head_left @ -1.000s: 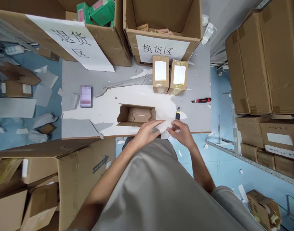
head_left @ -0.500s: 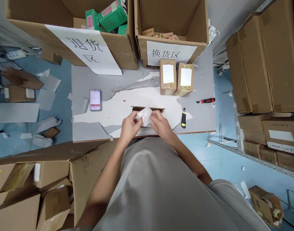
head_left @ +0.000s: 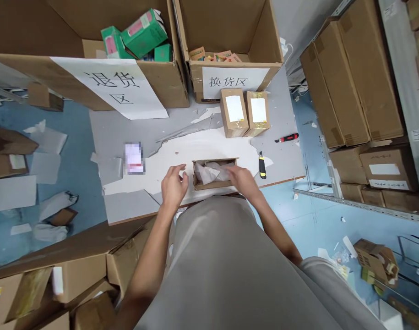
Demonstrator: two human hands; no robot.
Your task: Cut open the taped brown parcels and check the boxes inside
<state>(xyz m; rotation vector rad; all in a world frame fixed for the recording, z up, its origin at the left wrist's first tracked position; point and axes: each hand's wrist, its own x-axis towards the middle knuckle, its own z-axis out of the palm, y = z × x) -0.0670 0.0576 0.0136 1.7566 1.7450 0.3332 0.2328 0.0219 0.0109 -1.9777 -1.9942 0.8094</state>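
A small open cardboard box (head_left: 214, 185) stands at the table's front edge, close to my body. Crumpled, whitish translucent plastic wrapping (head_left: 209, 172) lies inside it; whatever it covers is hidden. Left of the box and apart from it, my left hand (head_left: 174, 187) is open, thumb and fingers spread with nothing between them. My right hand (head_left: 244, 182) reaches over the box's right end, its fingers closed together at the wrapping's edge; the fingertips are slightly blurred. To its right lies a yellow-and-black utility knife (head_left: 262, 166), and beyond that a red-and-black utility knife (head_left: 287, 138).
Two taped cardboard boxes (head_left: 234, 128) stand behind. Large cartons line the back: one (head_left: 40, 75) holds green boxes (head_left: 145, 35), another (head_left: 195, 73) smaller packages. A blurred-out phone (head_left: 134, 158) lies left. Cartons fill the lower left, and shelving (head_left: 360, 205) stands right.
The plastic wrapping, held up between both hands before, is now down in the box. My left hand has let go and moved left. My right hand has shifted right. The view has tilted slightly.
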